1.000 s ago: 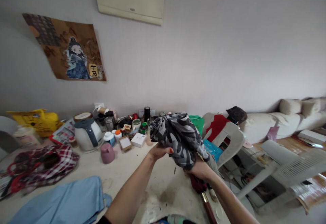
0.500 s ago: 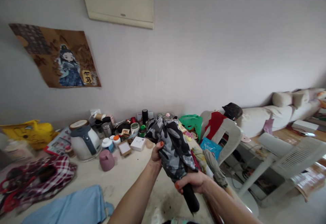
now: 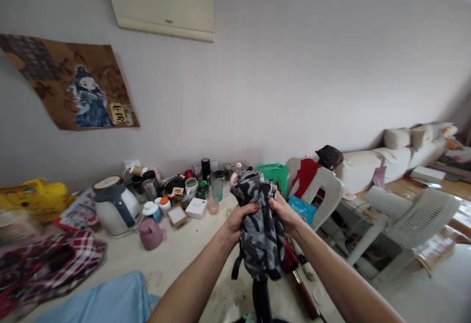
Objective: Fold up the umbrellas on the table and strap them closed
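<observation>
A folded umbrella with grey camouflage fabric stands upright in front of me, its black handle pointing down toward the bottom edge. My left hand is wrapped round the fabric on its left side. My right hand grips the fabric on the right side, level with the left. Both hands squeeze the canopy together above a cluttered white table.
On the table stand a white kettle, a pink mug, small boxes, jars and bottles. A blue cloth and a plaid cloth lie at the left. White plastic chairs and a sofa are at the right.
My right hand left the black handle and rose to grip the fabric beside my left hand. The umbrella turned upright and its canopy is bunched tighter. The view shifted slightly right.
</observation>
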A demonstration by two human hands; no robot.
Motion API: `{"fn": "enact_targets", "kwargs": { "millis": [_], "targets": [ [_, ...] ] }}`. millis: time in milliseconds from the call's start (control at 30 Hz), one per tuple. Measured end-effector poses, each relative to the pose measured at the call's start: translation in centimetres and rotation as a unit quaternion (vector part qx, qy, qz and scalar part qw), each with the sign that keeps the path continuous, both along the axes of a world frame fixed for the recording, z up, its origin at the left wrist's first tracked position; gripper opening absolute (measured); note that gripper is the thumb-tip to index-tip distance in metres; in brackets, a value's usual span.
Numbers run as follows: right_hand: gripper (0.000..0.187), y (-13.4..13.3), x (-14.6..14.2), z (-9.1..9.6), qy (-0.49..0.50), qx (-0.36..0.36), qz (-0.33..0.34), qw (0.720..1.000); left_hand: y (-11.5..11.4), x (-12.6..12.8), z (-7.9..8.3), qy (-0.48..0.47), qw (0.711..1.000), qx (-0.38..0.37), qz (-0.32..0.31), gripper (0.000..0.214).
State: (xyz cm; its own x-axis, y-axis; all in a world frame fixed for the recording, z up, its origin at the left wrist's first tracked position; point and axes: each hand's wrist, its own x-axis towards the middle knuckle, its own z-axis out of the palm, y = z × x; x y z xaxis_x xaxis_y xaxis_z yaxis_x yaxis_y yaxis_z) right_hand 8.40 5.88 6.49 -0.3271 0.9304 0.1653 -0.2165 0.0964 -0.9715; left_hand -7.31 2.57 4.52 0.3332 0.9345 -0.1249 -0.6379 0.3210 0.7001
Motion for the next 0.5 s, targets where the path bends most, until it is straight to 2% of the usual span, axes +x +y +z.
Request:
{"fn": "enact_targets", "kwargs": {
  "millis": [100,167,267,367,433,500],
  "targets": [
    [0.117,0.0,-1.2,1.7,-0.003,0.003,-0.101,0.995,-0.4,1.9,1.2,0.042,0.998,0.017,0.034,0.039],
    [0.122,0.2,-1.3,2.2,-0.021,-0.001,-0.135,0.991,-0.7,2.8,1.7,0.085,0.995,0.03,0.05,0.041],
    [0.121,0.5,-1.2,2.7,-0.036,-0.009,-0.14,0.989,-1.3,3.7,2.5,0.175,0.978,0.068,0.097,0.046],
    [0.105,0.7,-1.0,3.4,-0.02,-0.009,-0.142,0.99,-1.9,3.8,3.2,0.226,0.956,0.11,0.15,0.048],
    [0.084,0.8,-0.7,3.8,0.014,-0.015,-0.133,0.991,-2.2,3.5,2.9,0.202,0.966,0.115,0.111,0.047],
    [0.062,0.8,-0.1,4.0,0.056,-0.042,-0.118,0.991,-2.4,3.0,1.5,0.134,0.985,0.108,0.005,0.049]
  ]
}}
